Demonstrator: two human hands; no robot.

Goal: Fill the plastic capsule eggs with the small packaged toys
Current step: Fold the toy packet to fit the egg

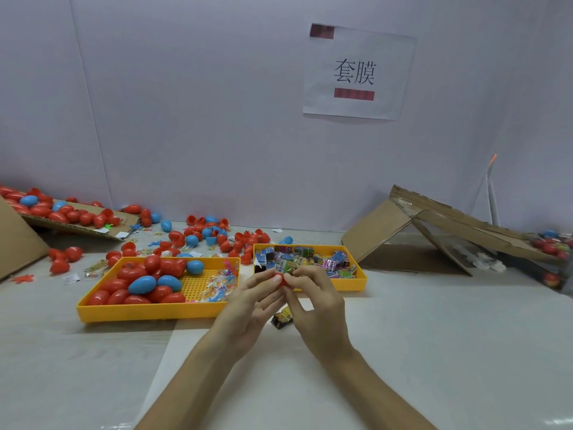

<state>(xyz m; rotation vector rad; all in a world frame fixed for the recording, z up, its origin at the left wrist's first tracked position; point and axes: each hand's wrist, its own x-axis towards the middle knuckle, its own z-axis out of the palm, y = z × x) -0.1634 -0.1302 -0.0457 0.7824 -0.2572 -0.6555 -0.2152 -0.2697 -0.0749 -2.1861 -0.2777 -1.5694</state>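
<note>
Both hands meet over the table's middle around a red capsule egg (281, 279). My left hand (248, 308) cups it from the left with curled fingers, and my right hand (316, 302) pinches it from the right. Most of the egg is hidden by fingers. A small dark packaged toy (282, 318) lies on the table just below the hands. The left yellow tray (148, 310) holds red and blue eggs (145, 283) and small clear toy packets. The right yellow tray (361, 279) holds several colourful packaged toys (322, 260).
Loose red and blue eggs (198, 235) and egg halves lie scattered behind the trays. A cardboard flap (77, 217) at far left carries more eggs. Folded cardboard (434, 231) stands at right, with a bag of eggs (555, 252) at the far right edge. A white wall is behind.
</note>
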